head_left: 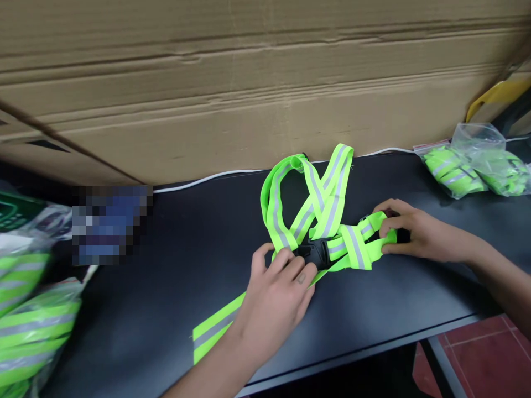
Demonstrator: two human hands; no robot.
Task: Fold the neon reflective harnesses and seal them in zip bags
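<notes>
A neon yellow-green reflective strap [332, 213] with a grey stripe lies looped and crossed on the black table. My left hand [282, 287] is closed over the strap beside its black plastic buckle [317, 253]; the fingertips are partly hidden. A flat end of the strap sticks out under my left wrist. At the right, my right hand [409, 229] pinches a folded loop of the strap between thumb and fingers. Between the buckle and that loop, one band wraps across the others.
Plastic bags of folded reflective straps [454, 171] lie at the back right, more bagged straps [37, 326] at the left. A white cable [207, 178] runs along the cardboard wall [232, 127]. A blurred-out blue item [112, 226] is at the left. The table's front edge [357, 352] shows below.
</notes>
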